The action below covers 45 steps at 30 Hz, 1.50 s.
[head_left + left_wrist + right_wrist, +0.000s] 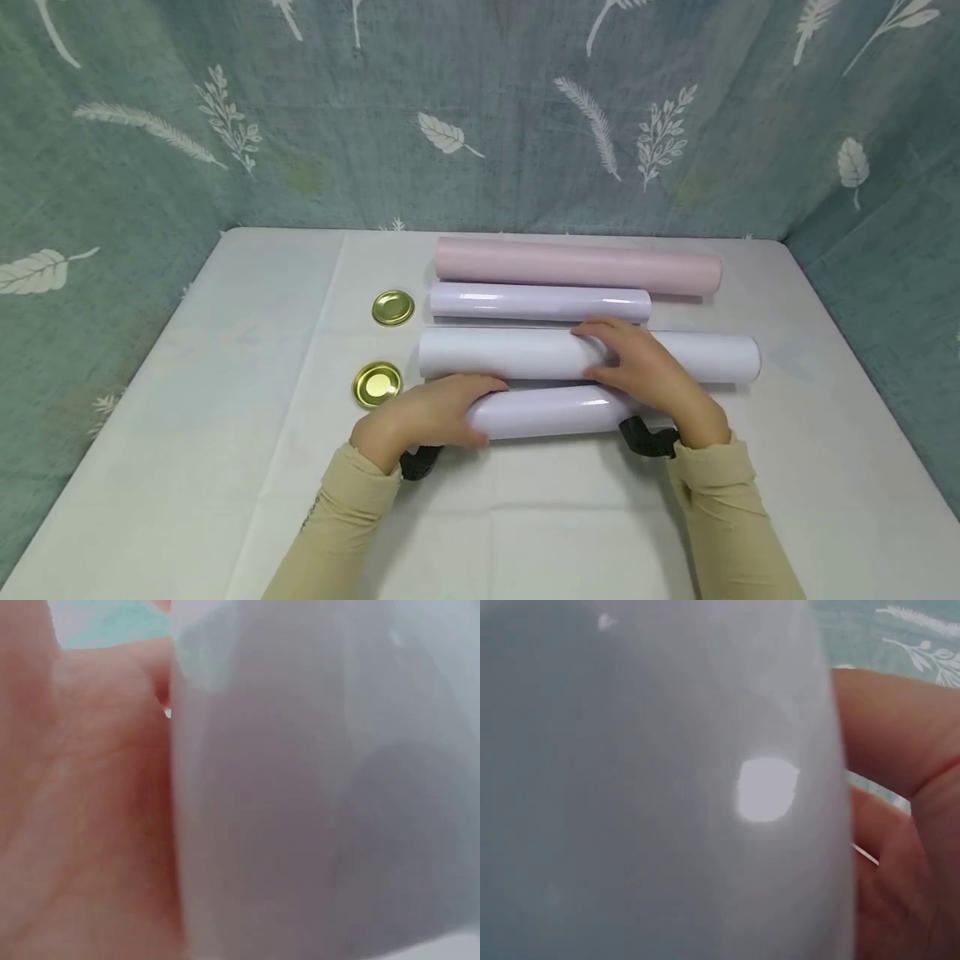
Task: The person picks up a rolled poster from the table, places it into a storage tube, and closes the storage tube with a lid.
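Note:
Four tubular rolls lie side by side across the table. Nearest the person is a glossy lavender roll [551, 412]; my left hand [427, 417] grips its left end, thumb on the near side and fingers on the far side. In the left wrist view the palm [90, 795] lies along that end. Behind it is a thicker white roll [502, 353]. My right hand [648, 367] reaches over the front roll and holds the white one, its fingers at the far edge and thumb at the near edge. The front roll's right end is hidden in the head view.
A second lavender roll [540, 302] and a longer pink roll [577, 265] lie farther back. Left of the rolls are two gold jar lids, one farther lid [393, 307] and one nearer lid [377, 384]. A white cloth [225, 433] covers the table; a leaf-patterned green curtain [495, 108] hangs behind.

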Motion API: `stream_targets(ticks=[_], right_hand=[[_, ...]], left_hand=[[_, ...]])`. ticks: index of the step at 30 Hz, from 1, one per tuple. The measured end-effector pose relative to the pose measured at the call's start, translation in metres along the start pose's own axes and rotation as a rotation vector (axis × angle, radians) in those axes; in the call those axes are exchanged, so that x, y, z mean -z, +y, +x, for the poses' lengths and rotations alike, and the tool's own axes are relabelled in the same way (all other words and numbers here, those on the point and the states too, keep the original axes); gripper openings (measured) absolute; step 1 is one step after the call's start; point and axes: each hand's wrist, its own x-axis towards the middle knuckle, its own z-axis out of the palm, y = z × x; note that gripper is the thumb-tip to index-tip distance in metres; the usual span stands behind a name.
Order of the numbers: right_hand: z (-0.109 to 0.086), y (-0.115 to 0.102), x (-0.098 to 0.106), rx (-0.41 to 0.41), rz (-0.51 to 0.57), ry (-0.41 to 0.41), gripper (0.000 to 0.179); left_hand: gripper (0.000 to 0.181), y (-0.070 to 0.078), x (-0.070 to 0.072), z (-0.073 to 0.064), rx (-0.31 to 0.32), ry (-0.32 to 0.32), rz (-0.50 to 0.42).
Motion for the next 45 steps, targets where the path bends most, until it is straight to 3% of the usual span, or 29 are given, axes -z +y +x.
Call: stream_targets(ticks=[8, 12, 15, 18, 28, 33, 41, 45], right_hand=[[-0.006, 0.01, 0.017, -0.006, -0.022, 0.003, 0.051], [-0.004, 0.012, 0.021, -0.003, -0.032, 0.006, 0.05], [-0.004, 0.013, 0.02, -0.041, -0.017, 0.009, 0.05], [-0.007, 0.015, 0.017, -0.081, 0.012, 0.0, 0.049], [-0.01, 0.021, 0.014, -0.09, 0.056, 0.036, 0.05], [-0.011, 0.021, 0.012, -0.138, 0.052, 0.011, 0.055], [-0.01, 0.022, 0.012, -0.139, 0.056, 0.013, 0.055], [-0.011, 0.022, 0.01, -0.146, 0.08, 0.018, 0.054]], left_hand=[[0.046, 0.002, 0.011, 0.003, -0.001, 0.025, -0.047], [0.047, -0.001, 0.016, 0.001, 0.092, 0.046, -0.052], [0.053, -0.007, 0.018, -0.003, 0.181, 0.053, -0.059], [0.06, -0.013, 0.019, -0.01, 0.228, 0.045, -0.067], [0.074, -0.018, 0.033, -0.031, 0.276, 0.083, -0.171], [0.08, -0.03, 0.036, -0.036, 0.24, 0.105, -0.258], [0.093, -0.043, 0.041, -0.036, 0.223, 0.261, -0.366], [0.094, -0.045, 0.046, -0.039, 0.258, 0.345, -0.424]])
